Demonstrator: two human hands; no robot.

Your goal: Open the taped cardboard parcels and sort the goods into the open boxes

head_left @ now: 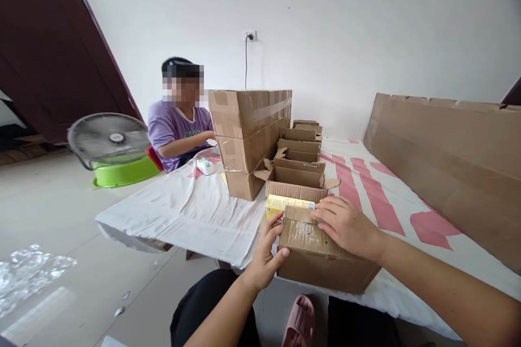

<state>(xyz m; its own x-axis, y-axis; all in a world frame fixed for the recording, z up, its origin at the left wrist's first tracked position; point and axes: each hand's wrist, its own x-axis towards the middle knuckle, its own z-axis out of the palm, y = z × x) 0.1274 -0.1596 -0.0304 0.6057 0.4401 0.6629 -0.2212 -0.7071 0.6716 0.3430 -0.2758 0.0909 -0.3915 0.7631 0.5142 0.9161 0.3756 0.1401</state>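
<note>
A small brown cardboard box (pixel 321 257) lies at the near edge of the cloth-covered table (pixel 191 211). My right hand (pixel 345 225) rests flat on its top, fingers stretched towards the far end. My left hand (pixel 266 255) grips the box's left side, thumb on the front face, fingers by a yellow packet (pixel 285 204) that sticks out of the box's far end. Behind it stands a row of several open empty cardboard boxes (pixel 297 176).
A tall stack of taped cartons (pixel 248 138) stands at mid-table. Flat cardboard sheets (pixel 448 157) lean along the right. Another person in a purple shirt (pixel 179 127) sits at the far left corner. A floor fan (pixel 108 138) and green basin (pixel 124 171) sit on the floor.
</note>
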